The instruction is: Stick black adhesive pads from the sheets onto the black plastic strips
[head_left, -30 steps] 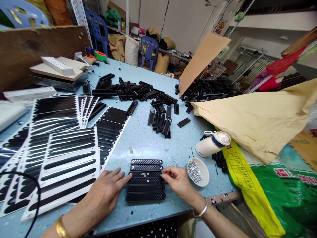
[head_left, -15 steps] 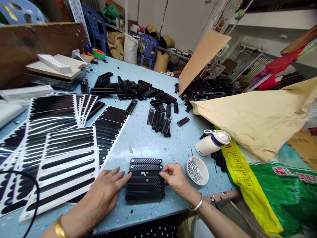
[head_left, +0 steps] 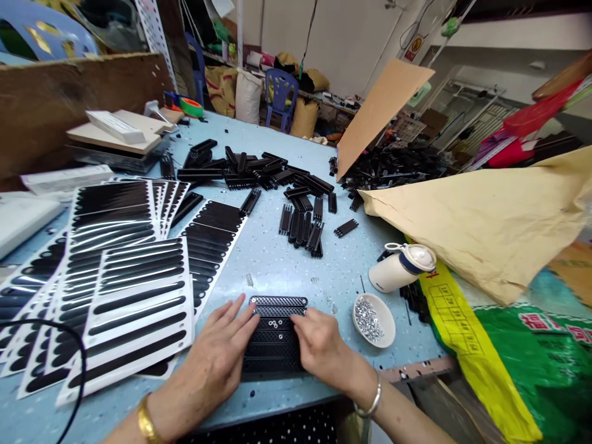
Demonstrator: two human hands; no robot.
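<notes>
I see a blue table [head_left: 272, 268] in a busy room, with a blue chair [head_left: 280, 98] far behind it. Near the front is a white bowl [head_left: 389, 324] with shiny bits [head_left: 368, 320] inside. Left of the bowl is a row of black strips [head_left: 272, 359], lying flat, side by side. The left hand [head_left: 219, 348] is on the side of the row away from the bowl, fingers stretched out over the strip ends. The right hand [head_left: 322, 346] is between the row and the bowl, curled, thumb and finger close together. I can't tell if it pinches anything. The top strip [head_left: 279, 301] has a shiny bit at each end, so it looks done. A few loose bits [head_left: 275, 324] sit lower on the row. The hands hide most other ends, so I can't count what is left. Past the bowl and to its left lies a messy pile [head_left: 254, 165] of black pieces.
</notes>
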